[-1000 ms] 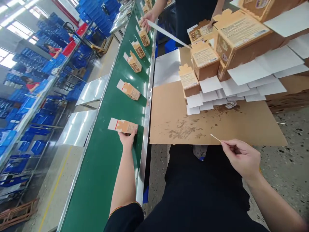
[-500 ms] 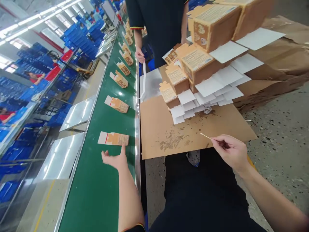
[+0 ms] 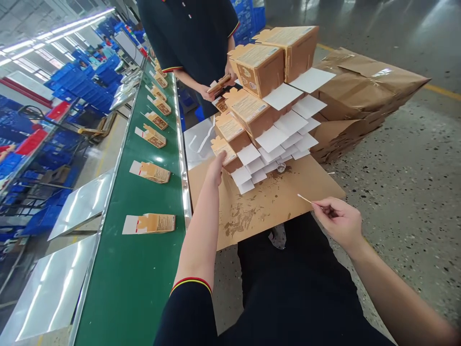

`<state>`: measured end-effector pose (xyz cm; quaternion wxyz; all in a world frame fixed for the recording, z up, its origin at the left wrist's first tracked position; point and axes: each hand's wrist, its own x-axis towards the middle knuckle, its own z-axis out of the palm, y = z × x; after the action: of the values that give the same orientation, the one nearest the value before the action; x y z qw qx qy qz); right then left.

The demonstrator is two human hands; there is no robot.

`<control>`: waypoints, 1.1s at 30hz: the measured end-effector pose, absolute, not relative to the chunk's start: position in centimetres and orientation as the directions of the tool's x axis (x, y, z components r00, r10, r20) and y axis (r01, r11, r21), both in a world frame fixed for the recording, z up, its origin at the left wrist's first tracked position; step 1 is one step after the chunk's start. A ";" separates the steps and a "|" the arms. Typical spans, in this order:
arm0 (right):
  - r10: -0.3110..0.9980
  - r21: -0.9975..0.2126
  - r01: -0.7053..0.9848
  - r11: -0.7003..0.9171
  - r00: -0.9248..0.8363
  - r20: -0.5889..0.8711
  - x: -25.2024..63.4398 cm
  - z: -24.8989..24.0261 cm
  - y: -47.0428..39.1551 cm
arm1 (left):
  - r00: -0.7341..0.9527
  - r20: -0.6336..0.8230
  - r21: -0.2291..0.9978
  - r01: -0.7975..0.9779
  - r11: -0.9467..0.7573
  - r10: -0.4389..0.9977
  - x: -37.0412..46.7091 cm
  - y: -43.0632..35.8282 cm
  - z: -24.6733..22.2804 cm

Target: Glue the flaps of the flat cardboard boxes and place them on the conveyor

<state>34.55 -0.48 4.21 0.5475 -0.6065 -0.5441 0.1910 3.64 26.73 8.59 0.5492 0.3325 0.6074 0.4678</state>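
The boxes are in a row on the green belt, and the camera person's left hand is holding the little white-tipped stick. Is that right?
Not quite: the head view shows the little white-tipped stick in the right hand, not the left. The boxes are in a row on the green belt, as you said.

Strip lights (image 3: pixel 57 30) run above speckled floor (image 3: pixel 414 192) and seemingly windows (image 3: pixel 50 57).
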 end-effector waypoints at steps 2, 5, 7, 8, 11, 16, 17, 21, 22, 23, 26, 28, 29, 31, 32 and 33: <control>0.864 -0.839 0.511 0.185 0.322 0.387 35.1 4.2 0.4 | -0.188 -0.402 0.914 -0.130 0.384 0.896 4.3 26.5 8.9; 0.877 -0.775 0.608 0.171 0.264 0.401 36.0 4.2 3.4 | -0.189 -0.355 0.918 -0.253 0.304 0.915 3.6 24.9 9.7; 0.896 -0.722 0.671 0.169 0.201 0.396 36.4 4.2 6.5 | -0.210 -0.302 0.920 -0.320 0.226 0.930 2.3 23.0 10.2; 0.910 -0.689 0.705 0.166 0.160 0.383 36.4 4.2 8.1 | -0.227 -0.281 0.920 -0.340 0.194 0.933 1.5 21.8 10.3; 0.952 -0.593 0.789 0.162 0.034 0.305 36.1 4.0 12.4 | -0.249 -0.275 0.910 -0.380 0.167 0.929 -0.3 16.9 9.5; 0.981 -0.526 0.837 0.154 -0.067 0.180 35.5 3.6 16.3 | -0.183 -0.371 0.875 -0.396 0.277 0.910 -0.9 8.9 6.1; 0.984 -0.518 0.842 0.152 -0.076 0.164 35.7 3.6 16.6 | -0.167 -0.380 0.878 -0.376 0.297 0.910 -0.8 8.0 5.5; 0.975 -0.541 0.823 0.173 -0.066 0.211 36.3 4.4 15.2 | -0.140 -0.364 0.909 -0.267 0.319 0.921 -0.1 6.6 4.0; 0.969 -0.567 0.801 0.193 -0.066 0.236 36.1 4.5 14.1 | -0.147 -0.351 0.917 -0.252 0.308 0.925 0.0 6.6 3.8; 0.964 -0.604 0.766 0.220 -0.075 0.256 35.7 4.6 12.6 | -0.163 -0.336 0.925 -0.243 0.293 0.928 0.2 6.6 3.7; 0.941 -0.737 0.588 0.333 -0.157 0.300 32.6 4.0 7.2 | -0.221 -0.303 0.941 -0.226 0.253 0.927 0.7 6.7 3.3; 0.914 -0.761 0.506 0.407 -0.234 0.333 29.7 3.0 4.0 | -0.228 -0.292 0.947 -0.203 0.247 0.929 1.0 6.6 3.1; 0.908 -0.756 0.503 0.419 -0.246 0.339 28.3 2.3 2.8 | -0.225 -0.283 0.951 -0.189 0.243 0.932 1.2 6.6 3.1; 0.903 -0.732 0.529 0.430 -0.248 0.352 26.0 1.1 1.5 | -0.220 -0.259 0.960 -0.167 0.226 0.940 1.4 6.5 3.0; 0.903 -0.717 0.550 0.429 -0.243 0.354 25.3 0.5 1.3 | -0.223 -0.245 0.964 -0.160 0.212 0.944 1.5 6.4 2.9; 0.903 -0.703 0.567 0.429 -0.242 0.356 24.7 0.0 1.2 | -0.225 -0.230 0.968 -0.154 0.199 0.947 1.6 6.4 2.9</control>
<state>24.73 1.22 -0.03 0.3781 -0.4860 -0.7559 0.2222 1.57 6.38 2.90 0.5184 0.3446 0.5749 0.5309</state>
